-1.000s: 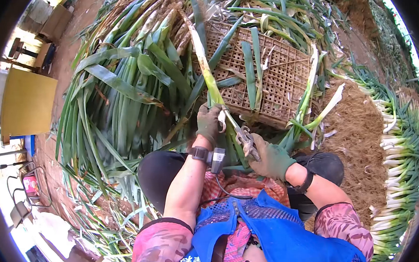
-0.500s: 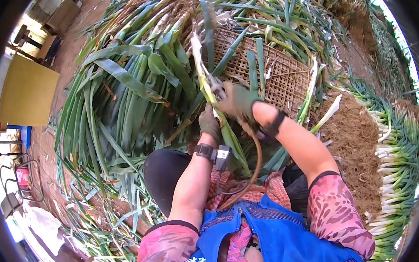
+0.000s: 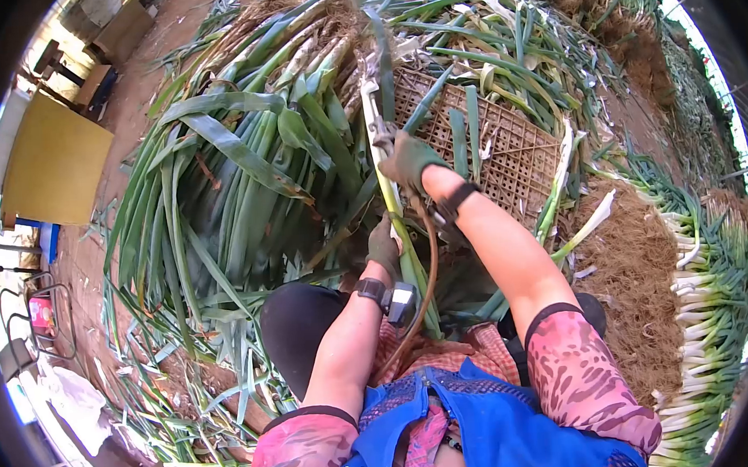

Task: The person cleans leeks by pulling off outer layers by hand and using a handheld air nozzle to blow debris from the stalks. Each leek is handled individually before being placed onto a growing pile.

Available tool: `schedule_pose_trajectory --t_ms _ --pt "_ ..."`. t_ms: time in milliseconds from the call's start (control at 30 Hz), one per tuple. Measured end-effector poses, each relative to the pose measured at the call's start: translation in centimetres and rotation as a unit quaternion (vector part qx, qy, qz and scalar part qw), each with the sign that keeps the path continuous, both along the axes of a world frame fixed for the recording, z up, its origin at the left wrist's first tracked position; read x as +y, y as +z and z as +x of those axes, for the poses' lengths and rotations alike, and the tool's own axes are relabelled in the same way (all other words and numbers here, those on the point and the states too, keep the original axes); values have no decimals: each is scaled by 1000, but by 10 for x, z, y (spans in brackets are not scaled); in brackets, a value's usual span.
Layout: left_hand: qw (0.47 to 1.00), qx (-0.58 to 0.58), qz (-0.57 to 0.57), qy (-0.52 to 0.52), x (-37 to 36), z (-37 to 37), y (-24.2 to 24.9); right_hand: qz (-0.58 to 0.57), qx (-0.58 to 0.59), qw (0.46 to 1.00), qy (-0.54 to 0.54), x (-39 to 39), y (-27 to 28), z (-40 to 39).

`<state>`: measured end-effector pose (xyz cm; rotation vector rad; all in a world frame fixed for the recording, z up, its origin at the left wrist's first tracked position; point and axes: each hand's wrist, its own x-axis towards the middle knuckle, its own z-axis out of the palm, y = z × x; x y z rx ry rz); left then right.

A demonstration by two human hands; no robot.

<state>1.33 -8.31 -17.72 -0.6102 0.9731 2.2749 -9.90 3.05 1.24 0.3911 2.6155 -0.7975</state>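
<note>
My left hand (image 3: pixel 383 248), in a dark glove, is closed around the lower green part of a leek (image 3: pixel 386 186), whose pale end points away from me. Higher up, my gloved right hand (image 3: pixel 410 159) grips a metal air gun (image 3: pixel 382 134) lying against the pale stalk. From that hand a brown hose (image 3: pixel 432 268) curves down toward my lap. To the left is a large heap of leeks (image 3: pixel 242 173) with wide green leaves and roots at the far end. Right of my hands, loose leaf pieces lie on a woven bamboo panel (image 3: pixel 510 152).
Rows of leeks with white stalks (image 3: pixel 696 325) line the right side, beside a brown fibrous mat of roots (image 3: pixel 630 295). Leaf scraps (image 3: pixel 188 416) litter the ground at lower left. A yellow board (image 3: pixel 54 159) and a metal-framed chair (image 3: pixel 41 318) stand farther left.
The air gun and my right hand have shifted slightly up along the leek. The stalk now stands more upright, its end whiter. My left hand has moved slightly down and right.
</note>
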Motion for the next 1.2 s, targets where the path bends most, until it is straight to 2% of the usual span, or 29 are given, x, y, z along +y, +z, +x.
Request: schedule_pose_trajectory --t_ms 100,233,267,367,400,700,833,900,933,967,1033,1067,1100,1133,1167,1200 --pt "999 26 15 34 7 0 -30 50 -5 998 30 3 -2 -30" --pt "997 -10 -6 71 9 -1 32 68 37 994 75 7 2 -25" --pt "996 -9 64 59 6 -2 32 65 39 995 65 7 1 -20" --pt "994 -29 74 74 10 -2 4 69 27 995 67 10 -4 -1" --pt "990 -41 115 67 11 -2 -10 58 36 996 63 10 -6 3" --pt "997 -19 73 26 15 20 31 37 62 996 44 7 7 0" --pt "996 -7 79 32 21 24 14 30 66 997 30 9 2 -3" --pt "997 46 -60 14 25 36 0 41 86 995 15 4 -5 -11" --pt "992 70 -101 2 30 44 28 32 80 996 8 5 -13 -19" --pt "981 146 -126 7 42 59 -3 13 68 997 -44 4 -21 -22" --pt "964 166 -208 -27 52 91 43 -25 43 988 -148 10 -45 -28" --pt "962 210 -163 -66 56 102 18 -11 20 992 -128 28 -91 -41" --pt "955 253 -116 -105 57 107 -8 0 34 986 -161 42 -113 -34" --pt "892 222 -222 -325 44 86 18 -27 58 987 -146 66 -121 -16" --pt "842 259 -263 -394 33 61 62 -56 74 984 -153 80 -91 7" --pt "783 299 -299 -456 21 36 109 -98 145 971 -160 102 -97 21"
